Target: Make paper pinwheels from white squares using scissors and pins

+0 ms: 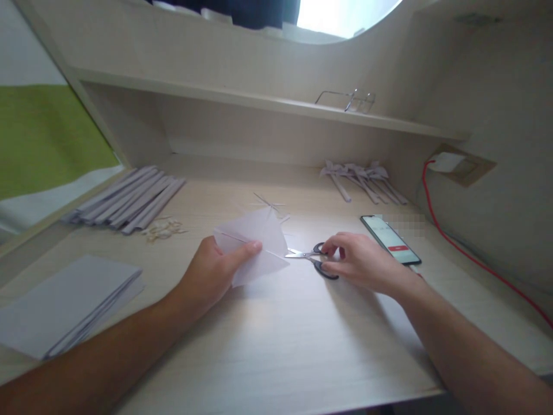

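Note:
A square sheet of white paper (259, 268) is pinched in my left hand (216, 265), the thumb lying on top of it. Slits run inward from some of its corners. My right hand (358, 259) grips the dark handles of a pair of scissors (307, 254), with the fingers at the two loops. Their blades stand slightly apart and point left, with the tips at the right edge of the paper. Thin paper scraps (268, 202) lie just behind the sheet.
Rolled paper tubes (125, 199) and a pile of rubber bands (164, 229) lie at left, behind folded paper (73, 305). Paper pinwheels on sticks (363, 176) lie at back right. A phone (391, 239) and a red cable (466, 251) are right of my hand; a shelf (268, 101) spans above.

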Demonstrator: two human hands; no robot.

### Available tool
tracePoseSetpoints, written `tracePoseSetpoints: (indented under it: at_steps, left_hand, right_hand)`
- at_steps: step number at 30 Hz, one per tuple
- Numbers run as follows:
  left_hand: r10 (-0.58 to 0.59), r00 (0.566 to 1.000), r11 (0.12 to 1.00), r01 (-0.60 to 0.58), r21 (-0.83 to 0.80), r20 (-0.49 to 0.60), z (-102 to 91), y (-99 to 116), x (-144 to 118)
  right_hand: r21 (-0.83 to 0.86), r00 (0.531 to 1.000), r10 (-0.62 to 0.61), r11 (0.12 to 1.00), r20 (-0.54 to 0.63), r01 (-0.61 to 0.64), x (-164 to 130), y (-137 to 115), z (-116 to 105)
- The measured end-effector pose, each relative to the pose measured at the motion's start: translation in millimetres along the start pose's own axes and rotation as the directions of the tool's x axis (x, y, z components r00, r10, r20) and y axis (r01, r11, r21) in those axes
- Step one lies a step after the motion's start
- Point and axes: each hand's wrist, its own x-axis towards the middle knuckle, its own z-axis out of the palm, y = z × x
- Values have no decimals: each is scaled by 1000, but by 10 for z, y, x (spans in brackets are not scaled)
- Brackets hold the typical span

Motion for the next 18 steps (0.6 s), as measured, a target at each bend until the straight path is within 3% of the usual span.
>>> tracePoseSetpoints:
  at_steps: [3,11,18]
  left_hand:
    - [-1,1000,1000,1,-6,-29,7,-38,22]
    - [0,999,1000,-1,-20,-45,-28,-55,40]
    - [51,998,974,-55,-221,-22,-114,-131,108]
  right_hand:
    - [13,999,-23,1000,-40,24,8,-11,9]
    - [-1,999,-10,1000,54,10,46,-41,48]
    - [15,991,46,999,127,-49,10,-45,-31]
